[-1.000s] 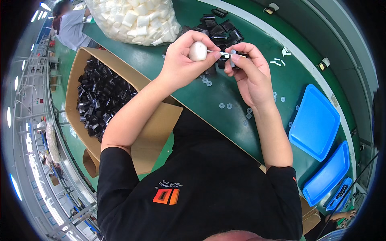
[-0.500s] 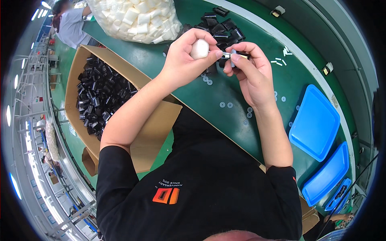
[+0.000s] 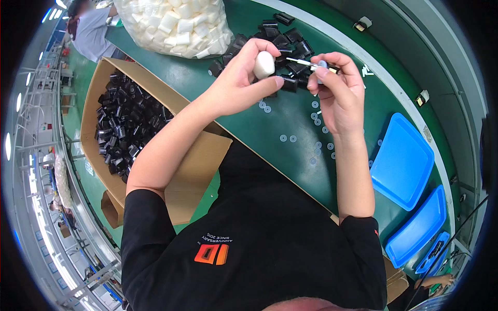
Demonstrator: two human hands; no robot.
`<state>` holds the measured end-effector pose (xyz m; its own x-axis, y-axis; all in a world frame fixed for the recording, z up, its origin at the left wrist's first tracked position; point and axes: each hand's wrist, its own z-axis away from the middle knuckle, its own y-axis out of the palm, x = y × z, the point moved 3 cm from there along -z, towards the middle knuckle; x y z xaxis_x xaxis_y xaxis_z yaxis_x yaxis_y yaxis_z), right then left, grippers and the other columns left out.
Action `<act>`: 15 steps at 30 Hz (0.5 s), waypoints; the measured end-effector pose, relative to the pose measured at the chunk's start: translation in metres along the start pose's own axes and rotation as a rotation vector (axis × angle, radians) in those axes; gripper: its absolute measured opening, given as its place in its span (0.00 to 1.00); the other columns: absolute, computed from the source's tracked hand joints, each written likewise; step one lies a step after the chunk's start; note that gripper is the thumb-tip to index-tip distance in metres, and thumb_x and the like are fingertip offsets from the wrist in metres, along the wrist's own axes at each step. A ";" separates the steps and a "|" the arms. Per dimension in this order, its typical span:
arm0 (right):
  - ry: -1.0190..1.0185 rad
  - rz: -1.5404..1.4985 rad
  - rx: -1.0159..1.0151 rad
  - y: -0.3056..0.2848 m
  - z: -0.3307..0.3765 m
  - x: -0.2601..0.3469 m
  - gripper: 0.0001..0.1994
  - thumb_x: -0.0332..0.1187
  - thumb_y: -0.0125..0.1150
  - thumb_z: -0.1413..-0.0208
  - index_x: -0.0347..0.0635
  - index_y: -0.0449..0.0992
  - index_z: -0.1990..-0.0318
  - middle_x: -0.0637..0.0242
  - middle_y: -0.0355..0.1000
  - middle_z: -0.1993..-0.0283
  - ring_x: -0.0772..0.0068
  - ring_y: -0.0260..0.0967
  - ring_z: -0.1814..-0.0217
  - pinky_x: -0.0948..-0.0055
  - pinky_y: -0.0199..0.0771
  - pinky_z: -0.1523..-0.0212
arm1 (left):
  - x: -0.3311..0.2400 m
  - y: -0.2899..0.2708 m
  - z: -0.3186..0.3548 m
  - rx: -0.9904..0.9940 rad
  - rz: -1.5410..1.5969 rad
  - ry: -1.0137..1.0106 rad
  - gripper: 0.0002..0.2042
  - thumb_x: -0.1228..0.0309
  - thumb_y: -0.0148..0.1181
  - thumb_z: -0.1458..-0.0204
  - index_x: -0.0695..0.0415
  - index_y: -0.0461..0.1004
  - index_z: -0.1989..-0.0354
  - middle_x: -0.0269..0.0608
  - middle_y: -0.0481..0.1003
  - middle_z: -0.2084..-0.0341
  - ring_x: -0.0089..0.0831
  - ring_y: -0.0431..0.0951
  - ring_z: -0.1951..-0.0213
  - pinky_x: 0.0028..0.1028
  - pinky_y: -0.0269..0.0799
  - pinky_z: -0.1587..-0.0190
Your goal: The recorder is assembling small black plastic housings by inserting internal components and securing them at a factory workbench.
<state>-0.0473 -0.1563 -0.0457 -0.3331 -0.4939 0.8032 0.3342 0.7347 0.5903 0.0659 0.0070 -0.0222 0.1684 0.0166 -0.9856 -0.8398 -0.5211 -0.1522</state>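
My left hand (image 3: pixel 241 80) curls around a smooth, rounded white piece (image 3: pixel 265 64), its thumb stretched out beneath. A short distance to the right, my right hand (image 3: pixel 340 90) pinches a thin, light-coloured rod (image 3: pixel 301 61) that points left toward the white piece without touching it. At the right fingertips, a translucent bluish disc (image 3: pixel 322 65) sits by the rod's near end. Beyond and below both hands lies a heap of black plastic parts (image 3: pixel 280 40), partly hidden by the fingers. Small translucent washers (image 3: pixel 293 139) are scattered on the green table between my forearms.
A clear bag of white pieces (image 3: pixel 179 26) stands at the far left of the green table (image 3: pixel 249 124). A cardboard box (image 3: pixel 189 179) full of black parts is left of my arm. Blue trays (image 3: pixel 403 160) lie at the right. Another person (image 3: pixel 93 33) is at the far left.
My hands have come apart, the right one moving right with the rod. The rod now shows in the gap. The left hand has shifted slightly right with the white piece.
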 end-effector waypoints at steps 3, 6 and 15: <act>0.019 -0.098 0.181 0.001 0.003 0.007 0.14 0.22 0.59 0.46 0.36 0.70 0.51 0.49 0.73 0.50 0.74 0.72 0.70 0.77 0.74 0.68 | 0.007 0.008 -0.002 0.054 0.101 -0.063 0.20 0.72 0.58 0.40 0.54 0.58 0.43 0.29 0.66 0.66 0.14 0.66 0.67 0.19 0.65 0.65; 0.055 0.028 0.399 0.012 0.007 0.005 0.16 0.19 0.60 0.50 0.36 0.70 0.52 0.44 0.72 0.47 0.75 0.73 0.70 0.76 0.78 0.68 | 0.008 0.007 -0.001 0.103 0.167 -0.086 0.18 0.72 0.51 0.35 0.55 0.57 0.39 0.29 0.67 0.64 0.16 0.65 0.64 0.19 0.66 0.61; 0.140 -0.128 0.388 0.010 0.007 -0.009 0.14 0.22 0.62 0.48 0.38 0.70 0.53 0.47 0.69 0.45 0.74 0.71 0.71 0.76 0.76 0.67 | -0.003 0.014 -0.004 0.095 0.290 -0.016 0.22 0.80 0.57 0.41 0.58 0.62 0.39 0.34 0.72 0.57 0.18 0.73 0.57 0.21 0.72 0.55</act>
<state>-0.0468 -0.1415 -0.0479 -0.2184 -0.6309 0.7445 -0.0674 0.7709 0.6334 0.0559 -0.0039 -0.0212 -0.0933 -0.1077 -0.9898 -0.8964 -0.4235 0.1306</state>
